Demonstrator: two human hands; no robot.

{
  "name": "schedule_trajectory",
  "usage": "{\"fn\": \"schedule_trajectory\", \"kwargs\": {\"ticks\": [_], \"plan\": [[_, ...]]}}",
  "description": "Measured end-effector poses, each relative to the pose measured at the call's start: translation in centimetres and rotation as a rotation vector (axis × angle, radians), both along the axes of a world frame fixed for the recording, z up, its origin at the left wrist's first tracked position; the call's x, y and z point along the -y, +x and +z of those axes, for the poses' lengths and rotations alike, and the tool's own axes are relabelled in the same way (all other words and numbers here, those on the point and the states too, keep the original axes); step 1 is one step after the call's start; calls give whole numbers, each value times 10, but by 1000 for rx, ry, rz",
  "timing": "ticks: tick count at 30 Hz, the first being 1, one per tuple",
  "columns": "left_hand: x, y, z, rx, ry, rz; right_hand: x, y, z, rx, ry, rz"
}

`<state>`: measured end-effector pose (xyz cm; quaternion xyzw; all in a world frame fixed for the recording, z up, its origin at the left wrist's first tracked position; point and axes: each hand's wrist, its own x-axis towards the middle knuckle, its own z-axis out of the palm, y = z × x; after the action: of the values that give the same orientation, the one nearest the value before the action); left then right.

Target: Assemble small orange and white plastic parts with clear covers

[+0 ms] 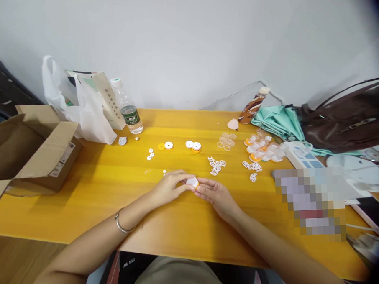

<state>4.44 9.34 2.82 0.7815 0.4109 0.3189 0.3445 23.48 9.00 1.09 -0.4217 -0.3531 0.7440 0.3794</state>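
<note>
Between my two hands is a small round plastic piece (193, 183), white on top with an orange rim. My left hand (171, 186) pinches it from the left, and my right hand (217, 195) grips its right side. Just beyond lie white discs (196, 146) over an orange one, and a white ring (168, 145) beside a yellow disc (161, 146). White openwork wheel-like parts (216, 165) sit ahead of my right hand. Small white caps (150, 153) lie ahead of my left hand. Clear round covers (226, 141) are grouped farther back.
Left stand an open cardboard box (57, 164), a white plastic bag (90, 108) and a water bottle (130, 111). At right are a pile of orange-and-clear round pieces (263, 149), a brown bottle (253, 105), green cloth (279, 121), a dark bag (348, 114) and a blurred-out object (308, 204).
</note>
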Motion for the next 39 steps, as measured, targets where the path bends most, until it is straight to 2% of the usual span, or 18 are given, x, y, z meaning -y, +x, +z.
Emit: {"fn": "schedule_trajectory", "kwargs": {"ticks": [6,10,15,20,28,35,39], "plan": [[-3,-6,7,-80,-36,-81,1,-1,0,10,-23,-8],[0,-4,5,-177,91,-34,2,-2,0,18,6,22],[4,0,1,-247,194,3,4,-4,-2,86,146,4],[6,2,2,-234,254,31,4,-5,-3,189,236,-32],[6,-2,10,-226,226,-102,3,-5,-2,197,229,-39],[7,-4,16,-94,142,-47,3,-3,8,184,244,15],[9,-4,23,-37,166,36,3,-2,12,177,246,21]]}}
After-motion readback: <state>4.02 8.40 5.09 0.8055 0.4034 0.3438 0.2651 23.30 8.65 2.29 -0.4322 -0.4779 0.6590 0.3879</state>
